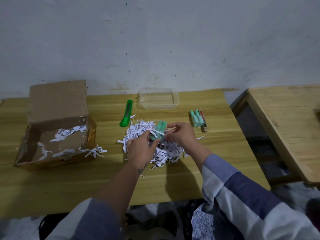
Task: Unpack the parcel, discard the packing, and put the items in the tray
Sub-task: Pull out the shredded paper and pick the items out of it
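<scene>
A pile of white shredded paper (166, 153) lies in the middle of the wooden table (173, 184). Above it, my left hand (141, 149) and my right hand (181, 134) together hold a pack of mint-green bottles (160, 129) with paper strips stuck to it. The open cardboard box (57, 129) stands at the left with a few strips inside. A clear plastic tray (157, 98) sits empty at the back by the wall. To the right lie another pack of mint-green bottles (195, 118) and a slim red box (203, 121).
A green utility knife (126, 116) lies between the box and the tray. A second wooden table (285, 118) stands to the right across a gap. A bag with shredded paper (202, 222) rests below the near table edge.
</scene>
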Tool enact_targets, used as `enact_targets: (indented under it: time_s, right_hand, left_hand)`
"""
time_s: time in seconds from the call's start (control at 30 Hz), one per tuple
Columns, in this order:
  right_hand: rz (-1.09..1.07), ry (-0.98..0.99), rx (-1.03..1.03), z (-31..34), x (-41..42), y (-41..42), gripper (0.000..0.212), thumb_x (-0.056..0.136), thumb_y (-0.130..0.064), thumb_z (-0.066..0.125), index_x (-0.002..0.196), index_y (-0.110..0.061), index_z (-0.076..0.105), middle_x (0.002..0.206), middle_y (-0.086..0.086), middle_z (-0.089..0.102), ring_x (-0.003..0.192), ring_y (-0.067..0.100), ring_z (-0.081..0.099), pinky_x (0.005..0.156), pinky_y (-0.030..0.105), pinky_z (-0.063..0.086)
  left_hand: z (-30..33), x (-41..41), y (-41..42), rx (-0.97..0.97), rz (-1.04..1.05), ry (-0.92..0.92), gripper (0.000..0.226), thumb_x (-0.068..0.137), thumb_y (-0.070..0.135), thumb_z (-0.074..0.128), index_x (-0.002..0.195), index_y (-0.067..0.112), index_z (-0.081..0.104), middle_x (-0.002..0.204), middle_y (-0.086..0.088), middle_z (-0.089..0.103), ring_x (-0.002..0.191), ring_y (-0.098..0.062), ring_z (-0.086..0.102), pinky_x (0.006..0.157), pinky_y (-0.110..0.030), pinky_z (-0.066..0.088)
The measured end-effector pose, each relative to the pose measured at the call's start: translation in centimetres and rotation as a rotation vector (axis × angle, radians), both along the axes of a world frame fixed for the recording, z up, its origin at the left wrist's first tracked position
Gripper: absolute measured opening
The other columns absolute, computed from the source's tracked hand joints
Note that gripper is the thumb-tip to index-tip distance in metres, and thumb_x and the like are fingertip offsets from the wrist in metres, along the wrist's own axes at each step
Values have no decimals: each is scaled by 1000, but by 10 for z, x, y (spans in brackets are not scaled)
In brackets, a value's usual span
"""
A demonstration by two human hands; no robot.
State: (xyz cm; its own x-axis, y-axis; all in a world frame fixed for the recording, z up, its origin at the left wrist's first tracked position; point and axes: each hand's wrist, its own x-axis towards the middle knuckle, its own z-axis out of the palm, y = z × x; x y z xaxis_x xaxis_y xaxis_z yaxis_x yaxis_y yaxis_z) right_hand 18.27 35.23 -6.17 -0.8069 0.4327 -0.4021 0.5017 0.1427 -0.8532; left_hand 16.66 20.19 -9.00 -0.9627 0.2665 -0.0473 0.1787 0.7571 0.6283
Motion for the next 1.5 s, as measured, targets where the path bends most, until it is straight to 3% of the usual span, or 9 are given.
enact_targets:
  time_s: [0.13,0.3,0.4,0.5,0.87,1.07,1.23,1.4,1.5]
  right_hand:
    - [168,-85,245,1,5,2,17,78,2,67,89,-9,74,69,-4,64,61,8,57,49,9,46]
    - [251,-131,533,4,5,3,25,87,-10,55,100,-22,72,102,7,73,77,21,62,62,22,41]
    - [179,52,333,7,1,0,31,90,-27,58,120,-18,61,107,5,68,78,16,58,54,22,42]
    - [118,109,84,8,-2,-5,37,84,-37,66,112,-11,64,96,5,66,84,17,59,61,23,44]
    - [30,141,-69,9,2,11,19,82,-26,70,97,-16,65,97,6,66,86,19,61,65,24,49]
    - [29,168,-74,8,6,15,17,80,-24,72,94,-17,68,93,6,66,81,17,60,65,25,47]
    - [-75,210,-79,11,8,32,35,88,-23,62,121,-12,58,94,-3,60,88,15,57,60,19,43]
    - [-239,222,3,14,5,62,44,85,-26,66,125,-16,51,109,6,56,98,22,59,81,38,56]
    - [-310,238,142,15,5,81,37,83,-28,68,114,-16,52,91,-2,56,77,14,58,62,30,53]
  left_hand:
    - [0,-3,-3,31,56,-8,21,87,48,57,91,27,56,86,7,72,90,-18,67,95,-43,43]
    - [-1,-4,-2,44,56,-8,23,87,50,56,92,27,56,87,8,72,90,-17,67,95,-44,43]
    - [0,-2,0,57,38,-11,22,87,47,57,99,29,58,92,7,73,95,-18,66,96,-41,40]
    - [1,1,2,98,5,-38,25,87,45,58,108,31,58,98,7,72,101,-17,65,98,-39,37]
    - [9,-2,8,142,14,-9,62,81,55,62,133,34,35,123,10,58,109,-16,57,99,-45,38]
    - [12,-3,21,319,-73,-61,26,91,24,60,117,21,65,106,1,70,93,-7,65,75,-14,47]
    - [3,-4,21,202,-77,-38,20,93,15,54,102,21,72,82,-1,71,58,-9,54,51,-26,41]
    - [-10,-3,17,-94,-241,65,26,92,27,54,116,33,64,119,10,65,109,-14,58,96,-34,34]
    - [-14,-2,19,-134,-304,66,26,93,34,52,117,36,61,123,13,61,119,-11,51,99,-35,27]
